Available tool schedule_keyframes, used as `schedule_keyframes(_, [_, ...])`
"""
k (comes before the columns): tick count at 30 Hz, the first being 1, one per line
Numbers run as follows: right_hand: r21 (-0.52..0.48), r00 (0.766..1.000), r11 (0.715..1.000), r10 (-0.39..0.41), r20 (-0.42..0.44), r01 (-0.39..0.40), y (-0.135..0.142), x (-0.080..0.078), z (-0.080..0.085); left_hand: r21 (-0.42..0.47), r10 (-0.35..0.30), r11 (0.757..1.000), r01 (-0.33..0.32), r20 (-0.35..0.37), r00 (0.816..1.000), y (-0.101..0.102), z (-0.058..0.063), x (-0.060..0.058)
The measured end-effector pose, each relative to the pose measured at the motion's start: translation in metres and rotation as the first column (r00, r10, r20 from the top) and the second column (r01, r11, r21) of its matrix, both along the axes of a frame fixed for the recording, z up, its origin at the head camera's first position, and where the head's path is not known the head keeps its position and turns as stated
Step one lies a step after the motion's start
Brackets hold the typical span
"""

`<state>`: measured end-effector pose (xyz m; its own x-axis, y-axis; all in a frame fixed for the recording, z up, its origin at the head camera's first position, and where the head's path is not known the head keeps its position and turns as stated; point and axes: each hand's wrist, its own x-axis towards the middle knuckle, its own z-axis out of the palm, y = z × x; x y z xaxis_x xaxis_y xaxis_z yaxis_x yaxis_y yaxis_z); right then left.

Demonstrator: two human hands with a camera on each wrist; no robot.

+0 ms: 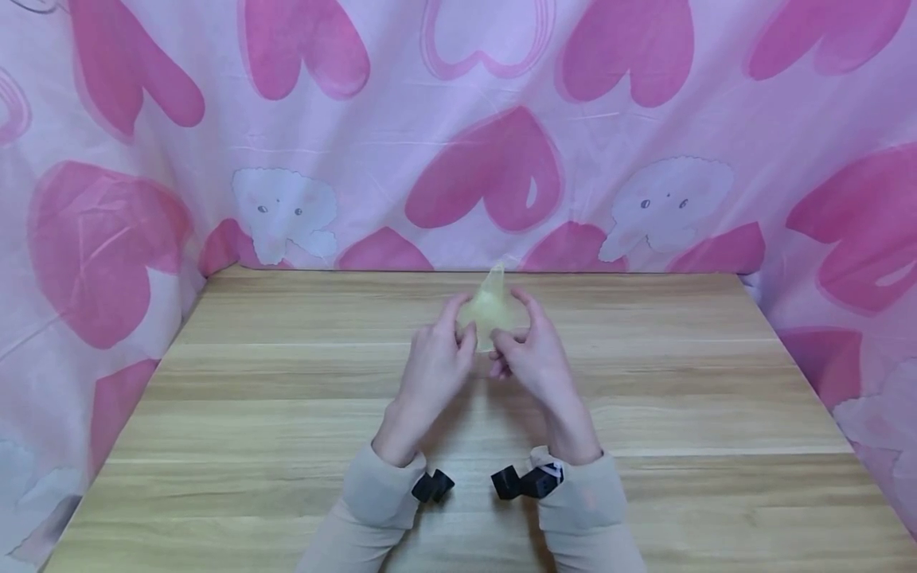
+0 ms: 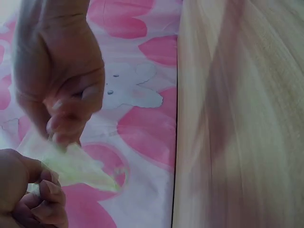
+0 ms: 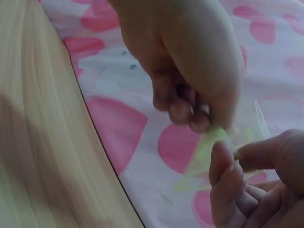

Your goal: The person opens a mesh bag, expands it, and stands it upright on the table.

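Observation:
A thin, see-through, pale yellow-green film-like piece (image 1: 490, 301) is held up between the two hands above the table, narrowing to a point at its top. Its exact kind cannot be told. The left hand (image 1: 435, 364) pinches its left side between thumb and fingers. On the opposite side the right hand (image 1: 536, 356) pinches it, with the remaining fingers curled below. In the left wrist view the film (image 2: 88, 172) stretches to a tip beyond the fingers. Seen from the right wrist, part of the film (image 3: 204, 151) is hidden behind the fingertips.
A wood-grain table (image 1: 666, 398) lies beneath the hands. Behind it and at both sides hangs a pink curtain (image 1: 387, 159) with hearts and white cartoon animals. Small black devices (image 1: 526, 482) sit at both wrists, beside the light sleeves (image 1: 583, 501).

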<state>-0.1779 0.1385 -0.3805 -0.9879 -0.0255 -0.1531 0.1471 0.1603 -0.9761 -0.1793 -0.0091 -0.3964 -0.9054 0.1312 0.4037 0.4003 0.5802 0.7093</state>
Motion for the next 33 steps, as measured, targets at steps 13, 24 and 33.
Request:
schedule_keyframes(13, [0.247, 0.901, 0.937, -0.128, -0.414, 0.246, 0.0016, 0.0027, -0.0035, -0.028, 0.004, 1.000, -0.006, -0.059, 0.998, 0.0004, -0.0021, -0.0005])
schedule_keyframes(24, [0.214, 0.873, 0.960, -0.059, -0.484, 0.183, -0.0004, 0.0024, -0.0030, -0.026, 0.095, 0.995, -0.099, -0.135, 0.986, -0.0015, -0.0009, -0.0012])
schedule_keyframes(33, [0.186, 0.883, 0.980, 0.025, -0.469, 0.071, -0.0008, 0.0030, -0.0032, -0.034, 0.191, 0.978, -0.204, -0.230, 0.954, -0.0064, 0.0026, -0.0015])
